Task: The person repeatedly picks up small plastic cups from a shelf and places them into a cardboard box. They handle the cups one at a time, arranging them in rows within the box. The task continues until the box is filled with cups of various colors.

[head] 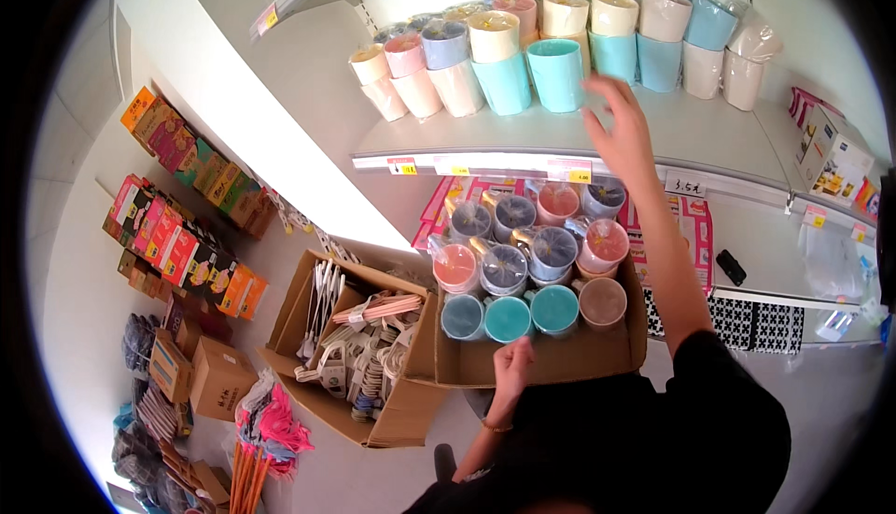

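My right hand [619, 126] reaches over the upper shelf, its fingers apart, beside a turquoise cup [558, 80]. It looks slightly blurred, and I see nothing held in it. My left hand [514, 363] is curled into a fist over the front edge of an open cardboard box [560, 367], just in front of a turquoise mug [508, 319]. Nothing shows in that fist, though its inner side is hidden. Rows of blue, pink, turquoise and brownish mugs [553, 251] fill most of the box, many in clear plastic wrap.
Stacked wrapped cups [497, 49] line the upper shelf [448, 142]. Left of the mug box stands a carton of hangers [364, 360]. Mop heads [276, 423] and cardboard boxes [222, 377] sit farther left. A small black object [731, 267] lies on the lower shelf [756, 234].
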`<state>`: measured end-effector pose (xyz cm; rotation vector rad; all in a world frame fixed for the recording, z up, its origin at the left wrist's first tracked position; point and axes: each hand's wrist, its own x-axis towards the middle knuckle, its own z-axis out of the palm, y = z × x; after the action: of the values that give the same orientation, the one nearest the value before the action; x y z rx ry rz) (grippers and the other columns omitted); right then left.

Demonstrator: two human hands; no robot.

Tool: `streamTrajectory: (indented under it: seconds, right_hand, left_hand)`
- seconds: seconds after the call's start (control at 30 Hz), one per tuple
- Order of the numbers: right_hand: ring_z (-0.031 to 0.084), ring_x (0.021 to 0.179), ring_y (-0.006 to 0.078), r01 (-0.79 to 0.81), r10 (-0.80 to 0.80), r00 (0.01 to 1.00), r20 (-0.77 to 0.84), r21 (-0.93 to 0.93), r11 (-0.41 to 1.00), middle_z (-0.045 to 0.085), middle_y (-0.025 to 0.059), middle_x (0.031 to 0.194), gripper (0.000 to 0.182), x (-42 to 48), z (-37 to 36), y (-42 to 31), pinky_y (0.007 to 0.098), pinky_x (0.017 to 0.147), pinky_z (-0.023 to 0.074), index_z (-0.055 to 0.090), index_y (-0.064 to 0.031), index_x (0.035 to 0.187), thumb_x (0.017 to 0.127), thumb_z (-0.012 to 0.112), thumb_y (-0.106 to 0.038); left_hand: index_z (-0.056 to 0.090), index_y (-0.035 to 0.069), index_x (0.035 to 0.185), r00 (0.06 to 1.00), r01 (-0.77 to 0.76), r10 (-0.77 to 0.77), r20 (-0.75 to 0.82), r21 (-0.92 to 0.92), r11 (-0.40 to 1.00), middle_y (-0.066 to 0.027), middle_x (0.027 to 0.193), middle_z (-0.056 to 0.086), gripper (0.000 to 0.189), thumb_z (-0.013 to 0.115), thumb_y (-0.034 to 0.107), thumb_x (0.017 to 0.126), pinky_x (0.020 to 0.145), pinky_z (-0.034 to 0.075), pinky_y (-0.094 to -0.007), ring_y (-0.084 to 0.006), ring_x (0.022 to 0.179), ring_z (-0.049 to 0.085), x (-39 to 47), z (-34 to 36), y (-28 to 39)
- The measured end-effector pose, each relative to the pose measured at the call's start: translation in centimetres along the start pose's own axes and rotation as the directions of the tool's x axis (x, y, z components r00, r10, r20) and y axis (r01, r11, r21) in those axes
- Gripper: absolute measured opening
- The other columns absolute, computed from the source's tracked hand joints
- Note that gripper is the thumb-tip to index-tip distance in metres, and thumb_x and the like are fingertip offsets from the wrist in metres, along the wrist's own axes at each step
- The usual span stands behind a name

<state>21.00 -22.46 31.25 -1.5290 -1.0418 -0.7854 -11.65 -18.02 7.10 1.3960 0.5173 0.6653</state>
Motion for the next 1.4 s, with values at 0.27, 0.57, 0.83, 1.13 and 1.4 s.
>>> streamTrajectory:
  seconds: [0.27,0.57,0.83,1.13,1.4]
  right_hand:
    - [0.062,0.104,0.0313,-0.296,0.363,0.895,0.259,-0.263,0.918,0.064,0.0147,0.110,0.039,8.4,5.0,9.0,0.0432,0.081,0.0500,0.061,-0.0079,0.105,0.076,0.078,-0.027]
    - [0.064,0.109,0.0248,-0.235,0.235,0.972,0.005,0.086,0.968,0.062,0.0166,0.125,0.027,-2.0,-7.5,1.2,0.0358,0.091,0.0489,0.061,0.0006,0.082,0.071,0.084,-0.008]
    - [0.058,0.122,0.0297,-0.374,0.364,0.927,0.091,0.267,0.888,0.053,0.0206,0.141,0.023,-13.6,-10.1,-4.4,0.0394,0.100,0.0452,0.059,0.0009,0.073,0.070,0.081,0.002]
    - [0.069,0.096,0.0281,-0.501,0.247,0.784,0.569,0.348,0.792,0.062,0.0223,0.126,0.022,-19.8,-0.5,-9.7,0.0346,0.082,0.0515,0.067,0.0026,0.074,0.067,0.086,-0.007]
    - [0.065,0.096,0.0289,-0.365,0.108,0.779,0.618,0.307,0.879,0.059,0.0098,0.133,0.022,-23.2,6.6,-12.8,0.0361,0.073,0.0536,0.066,-0.0048,0.073,0.064,0.085,-0.010]
  left_hand:
    - [0.057,0.005,0.072,0.988,0.050,-0.065,-0.140,-0.108,0.993,0.0014,0.064,0.052,0.039,0.050,0.024,0.104,0.054,0.032,-0.0208,-0.0042,0.059,0.042,-0.1,-2.6,1.0]
    - [0.063,0.000,0.080,0.990,0.045,-0.058,0.127,0.105,0.993,-0.0008,0.070,0.060,0.029,0.050,0.016,0.101,0.063,0.044,-0.0240,-0.0082,0.067,0.055,0.8,-0.9,1.2]
    - [0.064,-0.001,0.089,0.972,0.110,-0.117,0.203,0.043,0.993,-0.0054,0.077,0.066,0.024,0.051,0.014,0.102,0.075,0.049,-0.0263,-0.0117,0.077,0.062,1.6,-1.0,2.2]
    - [0.043,0.001,0.134,0.928,-0.060,0.026,-0.372,-0.080,0.995,-0.0119,0.126,0.055,0.034,0.045,0.017,0.104,0.083,0.052,-0.0305,-0.0172,0.098,0.061,1.5,-2.9,1.7]
    - [0.027,0.003,0.151,0.860,-0.142,0.326,-0.391,0.432,0.891,-0.0160,0.145,0.042,0.073,0.062,-0.005,0.087,0.102,0.045,-0.0391,-0.0259,0.130,0.047,1.4,-6.5,2.3]
